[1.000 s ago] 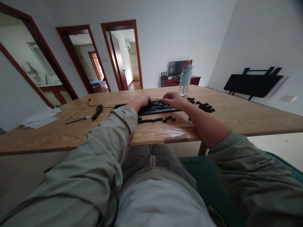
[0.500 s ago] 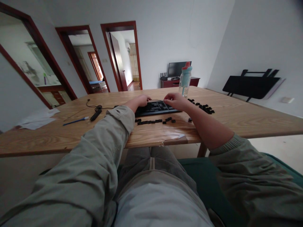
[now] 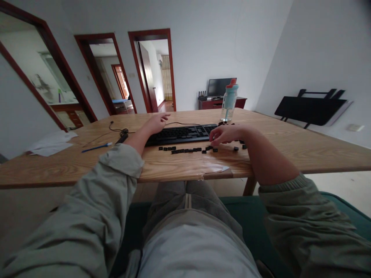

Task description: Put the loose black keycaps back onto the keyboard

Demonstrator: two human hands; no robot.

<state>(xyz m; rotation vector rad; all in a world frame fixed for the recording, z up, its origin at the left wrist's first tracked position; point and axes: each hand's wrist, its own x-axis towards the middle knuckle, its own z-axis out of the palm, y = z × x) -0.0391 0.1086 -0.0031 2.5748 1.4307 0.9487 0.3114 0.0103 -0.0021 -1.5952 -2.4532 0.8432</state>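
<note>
A black keyboard (image 3: 181, 133) lies across the table, with gaps among its keys toward the right. Over its left end is my left hand (image 3: 155, 122), fingers stretched to the right and holding nothing. My right hand (image 3: 227, 134) is lowered at the front right corner of the keyboard, its fingers bent down and together above the loose keycaps. What its fingertips hold, if anything, is hidden. A row of black keycaps (image 3: 186, 150) lies in front of the keyboard, with a single keycap (image 3: 236, 149) farther right. My right hand and forearm cover most of another keycap pile.
A clear water bottle (image 3: 228, 101) with a red and teal lid stands behind the keyboard. At the left lie a blue brush (image 3: 96, 147), a coiled cable (image 3: 123, 133) and white papers (image 3: 53, 143). The wooden table (image 3: 171, 170) has a taped patch at its front edge.
My right hand has come down from the keyboard's keys toward the loose keycaps in front. My left hand has shifted left along the keyboard, fingers more stretched out. The view has tilted slightly.
</note>
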